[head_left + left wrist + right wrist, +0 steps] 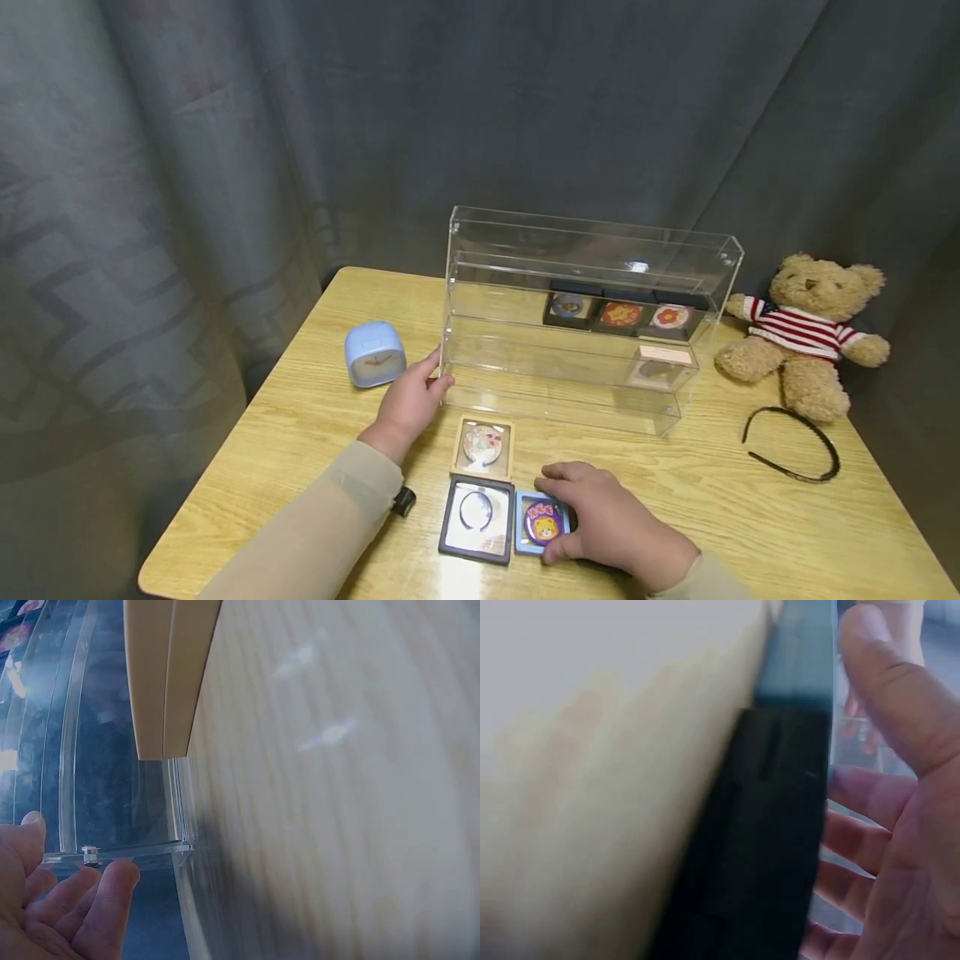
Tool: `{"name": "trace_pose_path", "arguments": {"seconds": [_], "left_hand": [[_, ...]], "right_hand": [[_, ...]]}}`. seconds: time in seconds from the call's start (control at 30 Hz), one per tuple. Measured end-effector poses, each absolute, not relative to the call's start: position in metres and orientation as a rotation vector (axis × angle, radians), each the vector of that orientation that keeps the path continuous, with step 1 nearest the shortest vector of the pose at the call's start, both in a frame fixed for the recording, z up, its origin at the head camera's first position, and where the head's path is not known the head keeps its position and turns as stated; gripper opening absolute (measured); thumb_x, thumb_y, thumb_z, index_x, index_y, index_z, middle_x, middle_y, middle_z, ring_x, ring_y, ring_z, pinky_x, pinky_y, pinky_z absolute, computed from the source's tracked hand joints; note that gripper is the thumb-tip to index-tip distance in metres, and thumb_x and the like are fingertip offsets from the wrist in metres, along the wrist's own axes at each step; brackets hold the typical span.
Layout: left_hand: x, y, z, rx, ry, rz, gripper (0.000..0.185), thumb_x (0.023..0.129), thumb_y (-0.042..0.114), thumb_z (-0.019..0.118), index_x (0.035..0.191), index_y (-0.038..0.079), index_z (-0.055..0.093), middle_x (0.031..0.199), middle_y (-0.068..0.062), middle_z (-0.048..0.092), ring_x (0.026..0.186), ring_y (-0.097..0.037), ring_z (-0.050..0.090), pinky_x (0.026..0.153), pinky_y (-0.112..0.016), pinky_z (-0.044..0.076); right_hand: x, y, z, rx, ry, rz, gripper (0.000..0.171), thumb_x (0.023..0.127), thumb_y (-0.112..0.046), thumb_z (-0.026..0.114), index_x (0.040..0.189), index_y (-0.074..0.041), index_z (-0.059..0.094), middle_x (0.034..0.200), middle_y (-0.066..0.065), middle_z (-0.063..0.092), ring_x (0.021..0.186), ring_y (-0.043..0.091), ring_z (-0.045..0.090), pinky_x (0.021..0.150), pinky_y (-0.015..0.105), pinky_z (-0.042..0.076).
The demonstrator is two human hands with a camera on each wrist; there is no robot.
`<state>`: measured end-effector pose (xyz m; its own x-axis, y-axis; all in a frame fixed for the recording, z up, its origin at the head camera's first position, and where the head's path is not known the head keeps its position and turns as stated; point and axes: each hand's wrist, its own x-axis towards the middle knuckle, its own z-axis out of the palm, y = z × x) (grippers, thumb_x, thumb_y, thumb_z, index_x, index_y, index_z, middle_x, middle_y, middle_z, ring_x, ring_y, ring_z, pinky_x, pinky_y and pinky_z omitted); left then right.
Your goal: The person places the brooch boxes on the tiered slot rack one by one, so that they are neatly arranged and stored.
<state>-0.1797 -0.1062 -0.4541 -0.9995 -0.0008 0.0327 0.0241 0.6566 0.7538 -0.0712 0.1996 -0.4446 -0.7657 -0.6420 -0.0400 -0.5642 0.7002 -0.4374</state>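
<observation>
A: Item held by the right hand (611,521)?
B: A blue-framed badge case (542,522), lying flat at the near edge of the worktop (300,417); it is grasped by curled fingers (558,479) and thumb, with a cartoon bear badge seen inside.

A: Neighbouring items?
B: A black-framed case (477,518) is placed just beside it on the left; a wooden-framed case (483,446) lies just beyond that.

A: Left hand (408,400)?
B: It is laid against the lower left corner of the clear acrylic display case (585,325), fingers relaxed and straight, nothing gripped. The contact is confirmed by the left wrist view.

A: Contents of the display case?
B: Three dark-framed badges (621,315) are set on the upper right step, one pale case (660,367) below.

A: Other entries?
B: A blue clock (373,354), a teddy bear (806,333) and a black headband (791,446) are recorded.
</observation>
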Motion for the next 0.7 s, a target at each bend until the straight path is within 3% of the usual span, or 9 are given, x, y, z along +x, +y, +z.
{"name": "trace_pose_path", "arguments": {"seconds": [0.2, 0.4, 0.7], "left_hand": [[-0.179, -0.105, -0.453, -0.01, -2.827, -1.302, 0.057, 0.099, 0.031, 0.063, 0.152, 0.032, 0.041, 0.144, -0.008, 0.053, 0.115, -0.027, 0.06, 0.093, -0.047, 0.051], [-0.178, -0.105, -0.454, -0.011, -2.826, -1.3, 0.057, 0.099, 0.031, 0.063, 0.152, 0.031, 0.041, 0.144, -0.009, 0.052, 0.115, -0.028, 0.061, 0.094, -0.048, 0.05], [-0.178, -0.104, -0.453, -0.015, -2.824, -1.284, 0.057, 0.099, 0.03, 0.064, 0.152, 0.031, 0.041, 0.143, -0.009, 0.053, 0.115, -0.028, 0.06, 0.094, -0.048, 0.05]], "right_hand": [[-0.067, 0.2, -0.452, -0.979, 2.756, -0.611, 0.087, 0.068, -0.073, 0.072, 0.126, -0.007, 0.067, 0.134, 0.01, 0.058, 0.123, 0.033, 0.051, 0.099, 0.058, 0.042], [-0.067, 0.198, -0.458, -0.957, 2.805, -0.659, 0.081, 0.065, -0.067, 0.08, 0.126, -0.015, 0.065, 0.123, -0.005, 0.064, 0.115, 0.021, 0.057, 0.097, 0.05, 0.045], [-0.072, 0.202, -0.456, -0.91, 2.735, -0.871, 0.076, 0.068, -0.028, 0.092, 0.134, -0.017, 0.057, 0.118, -0.009, 0.057, 0.096, 0.005, 0.056, 0.084, 0.031, 0.053]]}}
